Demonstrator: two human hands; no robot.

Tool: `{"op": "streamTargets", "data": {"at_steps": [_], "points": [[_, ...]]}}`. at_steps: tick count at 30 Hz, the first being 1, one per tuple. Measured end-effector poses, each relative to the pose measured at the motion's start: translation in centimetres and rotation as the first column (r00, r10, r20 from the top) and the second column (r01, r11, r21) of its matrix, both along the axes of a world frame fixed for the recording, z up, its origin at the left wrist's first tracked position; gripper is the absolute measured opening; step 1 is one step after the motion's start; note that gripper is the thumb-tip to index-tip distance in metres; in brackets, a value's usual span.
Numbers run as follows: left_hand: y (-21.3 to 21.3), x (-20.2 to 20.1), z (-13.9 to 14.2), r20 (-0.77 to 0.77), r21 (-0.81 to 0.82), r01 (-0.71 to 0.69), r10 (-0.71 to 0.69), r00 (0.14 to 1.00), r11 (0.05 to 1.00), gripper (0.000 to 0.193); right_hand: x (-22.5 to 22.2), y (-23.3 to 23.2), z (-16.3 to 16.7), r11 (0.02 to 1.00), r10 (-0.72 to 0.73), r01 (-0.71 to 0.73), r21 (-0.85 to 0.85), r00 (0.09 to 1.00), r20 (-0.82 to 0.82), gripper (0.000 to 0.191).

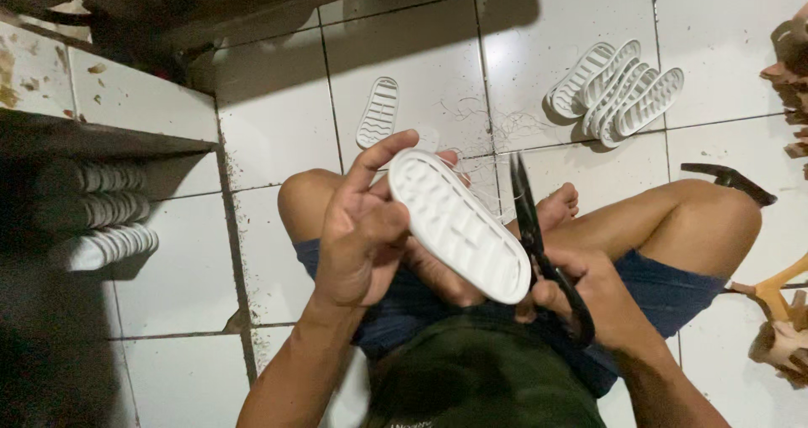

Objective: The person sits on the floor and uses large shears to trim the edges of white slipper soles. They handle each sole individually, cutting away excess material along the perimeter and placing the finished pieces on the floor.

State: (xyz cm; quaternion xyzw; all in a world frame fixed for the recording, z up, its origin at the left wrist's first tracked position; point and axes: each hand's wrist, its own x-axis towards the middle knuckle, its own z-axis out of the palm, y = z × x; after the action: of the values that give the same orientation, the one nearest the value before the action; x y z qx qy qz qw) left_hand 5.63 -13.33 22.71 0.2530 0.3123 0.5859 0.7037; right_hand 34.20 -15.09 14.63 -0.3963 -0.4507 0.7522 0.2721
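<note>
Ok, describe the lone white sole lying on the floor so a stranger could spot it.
Start at the white tiled floor beyond the person's knees. Left of the fanned pile of soles, one white ribbed sole lies flat by itself, touching nothing, unlike the overlapping ones.

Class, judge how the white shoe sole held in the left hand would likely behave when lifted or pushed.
The white shoe sole is probably light: the left hand holds it up by one edge. It looks fairly stiff, showing no droop. Flat and oblong, it should slide rather than roll on the tiled floor.
</note>
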Motion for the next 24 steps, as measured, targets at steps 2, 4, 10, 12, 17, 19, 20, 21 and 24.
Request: {"op": "streamTargets", "data": {"at_steps": [2, 4, 10, 12, 17, 19, 20, 21, 24], "points": [[0.0, -0.2, 0.1, 0.038, 0.009, -0.071, 0.07, 0.997, 0.997, 0.075, 0.0, 0.2, 1.4, 0.935, -0.035, -0.062, 0.35, 0.964, 0.264, 0.066], [-0.2, -0.3, 0.1, 0.008, 0.028, -0.057, 0.057, 0.998, 0.998, 0.072, -0.3, 0.4, 2.5, 0.711, -0.183, -0.151, 0.687, 0.903, 0.388, 0.069], [-1.5, 0.9, 0.1, -0.194, 0.124, 0.0, 0.024, 0.981, 0.992, 0.07, -1.1, 0.6, 5.0, 0.784, -0.296, -0.21, 0.584, 0.7, 0.65, 0.033], [-1.9, 1.1, 0.3, -0.25, 0.104, 0.011, 0.015, 0.968, 0.995, 0.069, -1.2, 0.7, 5.5, 0.732, -0.341, -0.246, 0.636, 0.676, 0.654, 0.03], [-2.4, 1.1, 0.5, -0.308, 0.076, 0.035, -0.01, 0.951, 0.996, 0.069, -1.4, 1.2, 6.0, 0.611, -0.392, -0.271, 0.744, 0.713, 0.581, 0.033], [-2.5, 1.0, 0.5, -0.339, 0.073, 0.05, -0.022, 0.941, 0.996, 0.069, -1.4, 1.4, 6.1, 0.625, -0.38, -0.267, 0.734, 0.717, 0.585, 0.033], [-2.6, 0.9, 0.6, -0.354, 0.071, 0.057, -0.028, 0.935, 0.996, 0.068, -1.3, 1.6, 6.1, 0.606, -0.379, -0.306, 0.734, 0.7, 0.605, 0.033], [-2.7, 0.8, 0.6, -0.342, 0.049, 0.07, -0.049, 0.938, 0.996, 0.068, -1.2, 1.8, 6.1, 0.589, -0.378, -0.345, 0.731, 0.682, 0.626, 0.033], [-2.9, 0.5, 0.7, -0.308, 0.005, 0.094, -0.088, 0.947, 0.996, 0.066, -1.1, 2.1, 6.0, 0.59, -0.366, -0.362, 0.722, 0.677, 0.639, 0.031]]}}
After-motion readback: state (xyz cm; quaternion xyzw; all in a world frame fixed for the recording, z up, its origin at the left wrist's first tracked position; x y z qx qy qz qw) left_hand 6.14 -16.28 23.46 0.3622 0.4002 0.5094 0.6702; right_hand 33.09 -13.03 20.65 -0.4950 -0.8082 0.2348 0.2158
